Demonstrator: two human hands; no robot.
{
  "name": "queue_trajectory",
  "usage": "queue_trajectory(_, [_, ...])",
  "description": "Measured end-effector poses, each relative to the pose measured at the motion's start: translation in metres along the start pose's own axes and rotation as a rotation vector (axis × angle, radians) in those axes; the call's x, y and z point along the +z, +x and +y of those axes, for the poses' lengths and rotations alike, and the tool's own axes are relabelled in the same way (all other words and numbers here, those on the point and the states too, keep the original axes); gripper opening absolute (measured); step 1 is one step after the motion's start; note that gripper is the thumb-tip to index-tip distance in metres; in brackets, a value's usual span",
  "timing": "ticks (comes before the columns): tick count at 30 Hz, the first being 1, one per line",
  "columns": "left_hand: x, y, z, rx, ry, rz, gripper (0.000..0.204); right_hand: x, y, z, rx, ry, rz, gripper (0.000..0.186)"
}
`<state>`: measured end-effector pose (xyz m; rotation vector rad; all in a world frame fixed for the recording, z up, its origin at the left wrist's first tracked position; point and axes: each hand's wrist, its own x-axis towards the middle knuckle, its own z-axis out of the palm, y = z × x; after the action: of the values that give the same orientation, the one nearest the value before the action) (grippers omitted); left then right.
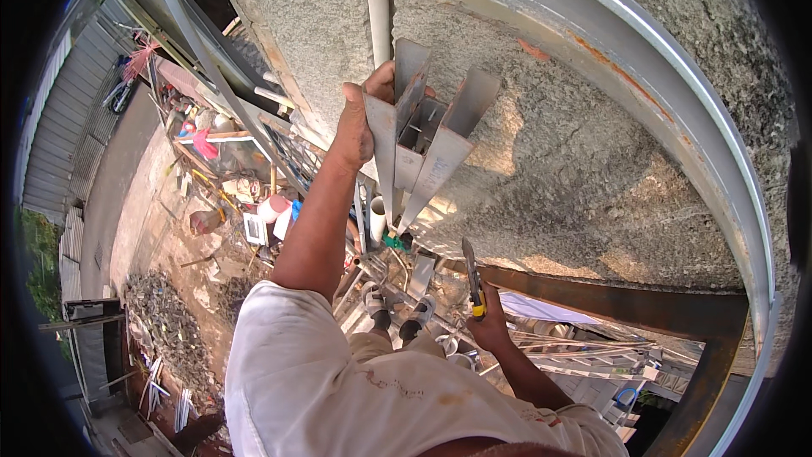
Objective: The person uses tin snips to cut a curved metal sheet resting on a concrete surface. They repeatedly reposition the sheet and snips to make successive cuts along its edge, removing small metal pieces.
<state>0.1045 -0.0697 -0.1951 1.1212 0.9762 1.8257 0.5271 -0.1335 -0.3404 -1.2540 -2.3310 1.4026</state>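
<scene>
My left hand (359, 118) reaches up and grips the upper part of a grey metal channel post (436, 165), beside a rough concrete wall. Part of the fingers is hidden behind the metal. Several thin metal flanges flare out at the post's top, with a dark hollow between them. Lower and to the right, my right hand (488, 320) is closed round a hand tool (476, 292) with a yellow and black handle. Its narrow grey end points up, apart from the post; the tool's exact kind is not clear.
A curved-looking steel beam (668, 76) with rust patches crosses the top and right. The concrete wall (558, 169) fills the right side, above a brown steel beam (609, 300). Far below, my feet (414, 317) stand among pipes and scraps. Rubble (165, 322) lies lower left.
</scene>
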Motion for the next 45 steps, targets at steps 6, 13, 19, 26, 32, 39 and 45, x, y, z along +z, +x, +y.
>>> queue_trajectory(6, [0.030, -0.034, -0.007, 0.065, 0.043, 0.130, 0.120, 0.003, -0.010, 0.014, -0.001, -0.010, -0.016, 0.085])
queue_trajectory(13, [0.020, -0.024, -0.016, 0.170, 0.059, 0.139, 0.116, -0.007, 0.010, 0.010, 0.113, 0.015, -0.004, 0.082])
queue_trajectory(19, [0.047, -0.042, -0.013, 0.208, 0.107, 0.264, 0.115, 0.007, 0.014, 0.019, 0.011, 0.037, -0.088, 0.083])
queue_trajectory(26, [0.017, -0.019, -0.017, 0.145, 0.092, 0.161, 0.114, 0.051, 0.017, 0.026, 0.027, 0.127, -0.247, 0.085])
queue_trajectory(32, [0.005, -0.004, -0.016, 0.145, 0.037, 0.200, 0.110, 0.073, 0.012, 0.030, -0.152, 0.078, -0.250, 0.086])
queue_trajectory(39, [-0.001, -0.005, -0.032, 0.218, 0.056, 0.322, 0.089, 0.067, -0.019, 0.061, 0.014, 0.070, -0.269, 0.080])
queue_trajectory(45, [0.013, -0.007, -0.018, 0.293, 0.123, 0.347, 0.071, 0.059, -0.039, 0.085, 0.167, 0.045, -0.281, 0.082])
